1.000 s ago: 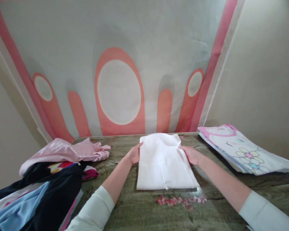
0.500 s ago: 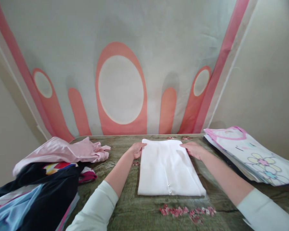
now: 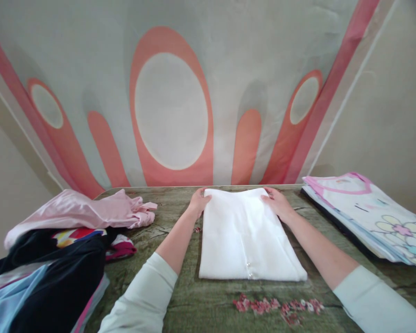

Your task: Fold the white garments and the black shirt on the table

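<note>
Folded white fabric garment [image 3: 251,236], roughly rectangular, lies flat on the wood-grain counter [image 3: 185,300]. Left grip [image 3: 198,202] pinches the garment's far left corner; right grip [image 3: 278,203] pinches its far right corner, thumbs on top. Left of garment: loose heap of pink, black and light-blue clothes [image 3: 62,277]. Right of garment: flat stack of clothes [image 3: 358,235], white pink-collared flower-print shirt [image 3: 377,208] uppermost. Pink blossom print [image 3: 263,305] just off garment's near edge.

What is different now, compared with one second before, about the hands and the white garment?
The left hand and right hand moved from the sides of the white garment to its far corners; its far edge, uneven before, looks straighter. The loose clothes heap and the folded stack stayed as they were.
</note>
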### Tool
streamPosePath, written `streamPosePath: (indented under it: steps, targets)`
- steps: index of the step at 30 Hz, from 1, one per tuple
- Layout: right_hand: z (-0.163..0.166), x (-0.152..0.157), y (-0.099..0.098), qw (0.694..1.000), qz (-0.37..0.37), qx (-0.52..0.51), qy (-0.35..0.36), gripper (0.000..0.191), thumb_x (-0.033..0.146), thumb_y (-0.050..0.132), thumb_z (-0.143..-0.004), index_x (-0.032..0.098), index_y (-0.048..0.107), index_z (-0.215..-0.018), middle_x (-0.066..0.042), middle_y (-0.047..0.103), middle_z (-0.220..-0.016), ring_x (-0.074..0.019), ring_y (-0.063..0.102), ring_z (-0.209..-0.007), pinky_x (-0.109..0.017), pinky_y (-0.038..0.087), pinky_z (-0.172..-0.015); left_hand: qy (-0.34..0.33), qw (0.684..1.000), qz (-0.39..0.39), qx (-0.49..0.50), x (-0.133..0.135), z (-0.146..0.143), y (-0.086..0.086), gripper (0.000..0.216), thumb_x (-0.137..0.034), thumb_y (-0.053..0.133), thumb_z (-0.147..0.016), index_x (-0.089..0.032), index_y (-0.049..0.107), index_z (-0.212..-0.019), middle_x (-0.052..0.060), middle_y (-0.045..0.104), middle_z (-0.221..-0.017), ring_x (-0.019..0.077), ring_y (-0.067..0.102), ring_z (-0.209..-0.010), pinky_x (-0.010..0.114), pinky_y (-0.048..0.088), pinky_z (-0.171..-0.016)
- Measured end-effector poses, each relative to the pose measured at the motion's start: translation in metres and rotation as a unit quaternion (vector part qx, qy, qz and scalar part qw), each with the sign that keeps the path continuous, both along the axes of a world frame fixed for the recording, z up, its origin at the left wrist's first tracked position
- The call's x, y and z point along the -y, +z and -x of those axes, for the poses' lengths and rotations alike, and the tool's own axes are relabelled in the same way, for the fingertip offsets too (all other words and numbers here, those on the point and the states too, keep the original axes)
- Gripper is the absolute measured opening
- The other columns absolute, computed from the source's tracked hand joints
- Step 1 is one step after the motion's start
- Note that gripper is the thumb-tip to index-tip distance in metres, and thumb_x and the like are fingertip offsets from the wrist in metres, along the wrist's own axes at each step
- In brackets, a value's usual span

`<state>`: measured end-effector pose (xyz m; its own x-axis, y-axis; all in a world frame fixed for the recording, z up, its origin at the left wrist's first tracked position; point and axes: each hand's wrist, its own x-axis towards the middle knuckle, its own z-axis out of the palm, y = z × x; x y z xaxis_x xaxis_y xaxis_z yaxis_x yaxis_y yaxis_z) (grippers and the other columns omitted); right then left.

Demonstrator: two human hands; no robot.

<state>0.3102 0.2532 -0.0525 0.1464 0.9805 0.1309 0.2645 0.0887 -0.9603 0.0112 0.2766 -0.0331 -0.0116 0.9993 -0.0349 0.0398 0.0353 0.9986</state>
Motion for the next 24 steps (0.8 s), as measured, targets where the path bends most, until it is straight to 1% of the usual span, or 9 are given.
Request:
streamPosePath:
  steps: [3, 5, 7, 9, 11, 15, 20, 22, 24]
  targets:
    - [-0.005, -0.004, -0.011, 0.997, 0.005, 0.071, -0.032, 0.051, 0.026, 0.055, -0.078, 0.012, 0.044, -0.125, -0.013, 0.064, -0.106, -0.0197, 0.064, -0.086, -0.033, 0.052, -0.074, 0.007, 0.999, -0.003, -0.046, 0.0, 0.002, -0.007, 0.052, -0.009, 0.054, -0.078, -0.01, 0.036, -0.127, 0.012, 0.065, -0.095, 0.0156, 0.064, -0.07, 0.025, 0.052, -0.061]
    - [-0.008, -0.008, -0.017, 0.995, -0.005, 0.088, -0.047, 0.047, 0.025, 0.051, -0.08, 0.012, 0.046, -0.125, -0.013, 0.064, -0.107, -0.0204, 0.063, -0.09, -0.035, 0.05, -0.08, 0.012, 0.997, -0.018, -0.078, -0.001, 0.002, -0.011, 0.052, -0.007, 0.052, -0.078, -0.01, 0.035, -0.128, 0.012, 0.065, -0.095, 0.0163, 0.065, -0.072, 0.027, 0.052, -0.063]
    - [-0.01, -0.012, -0.019, 0.993, -0.015, 0.098, -0.061, 0.043, 0.023, 0.047, -0.081, 0.013, 0.048, -0.122, -0.013, 0.063, -0.108, -0.0212, 0.061, -0.095, -0.038, 0.047, -0.086, 0.022, 0.992, -0.043, -0.113, -0.001, 0.001, -0.013, 0.054, -0.004, 0.05, -0.077, -0.01, 0.035, -0.128, 0.012, 0.064, -0.098, 0.0174, 0.064, -0.079, 0.029, 0.051, -0.07]
    - [-0.01, -0.014, -0.021, 0.992, -0.028, 0.109, -0.064, 0.04, 0.021, 0.045, -0.081, 0.013, 0.05, -0.12, -0.012, 0.062, -0.112, -0.0213, 0.059, -0.1, -0.038, 0.044, -0.091, 0.038, 0.985, -0.076, -0.15, -0.001, 0.0, -0.012, 0.057, -0.002, 0.052, -0.074, -0.01, 0.035, -0.128, 0.014, 0.059, -0.109, 0.0188, 0.061, -0.092, 0.031, 0.048, -0.081]
    - [-0.01, -0.016, -0.022, 0.991, -0.042, 0.115, -0.055, 0.039, 0.019, 0.044, -0.082, 0.015, 0.05, -0.12, -0.011, 0.06, -0.115, -0.0206, 0.058, -0.103, -0.038, 0.042, -0.094, 0.051, 0.974, -0.112, -0.188, 0.001, -0.001, -0.01, 0.059, -0.002, 0.056, -0.071, -0.011, 0.038, -0.127, 0.015, 0.052, -0.12, 0.0205, 0.054, -0.107, 0.033, 0.041, -0.092]
    - [-0.008, -0.018, -0.024, 0.99, -0.062, 0.124, -0.038, 0.04, 0.018, 0.045, -0.082, 0.016, 0.049, -0.122, -0.01, 0.057, -0.121, -0.0193, 0.057, -0.106, -0.037, 0.04, -0.097, 0.06, 0.952, -0.163, -0.252, 0.007, -0.002, -0.008, 0.058, -0.003, 0.059, -0.067, -0.012, 0.045, -0.122, 0.014, 0.048, -0.124, 0.0237, 0.042, -0.12, 0.036, 0.029, -0.103]
    - [-0.006, -0.014, -0.02, 0.989, -0.064, 0.127, -0.043, 0.041, 0.021, 0.048, -0.081, 0.014, 0.049, -0.121, -0.012, 0.056, -0.121, -0.0197, 0.057, -0.106, -0.035, 0.041, -0.095, 0.055, 0.933, -0.19, -0.3, 0.005, 0.003, -0.014, 0.055, -0.001, 0.053, -0.068, -0.013, 0.045, -0.121, 0.013, 0.048, -0.123, 0.0232, 0.042, -0.12, 0.038, 0.031, -0.103]
    - [-0.006, -0.013, -0.018, 0.989, -0.061, 0.124, -0.058, 0.038, 0.025, 0.049, -0.082, 0.014, 0.052, -0.118, -0.012, 0.058, -0.119, -0.0208, 0.057, -0.105, -0.036, 0.042, -0.094, 0.055, 0.927, -0.196, -0.314, 0.004, 0.006, -0.015, 0.054, -0.002, 0.052, -0.07, -0.013, 0.044, -0.122, 0.013, 0.047, -0.123, 0.0231, 0.043, -0.12, 0.039, 0.032, -0.103]
    - [-0.006, -0.012, -0.017, 0.989, -0.052, 0.119, -0.077, 0.038, 0.031, 0.051, -0.081, 0.013, 0.053, -0.115, -0.014, 0.061, -0.112, -0.0221, 0.059, -0.099, -0.038, 0.045, -0.089, 0.056, 0.921, -0.209, -0.324, 0.006, 0.005, -0.014, 0.054, -0.004, 0.052, -0.071, -0.012, 0.043, -0.123, 0.015, 0.043, -0.128, 0.0236, 0.039, -0.123, 0.039, 0.03, -0.105]
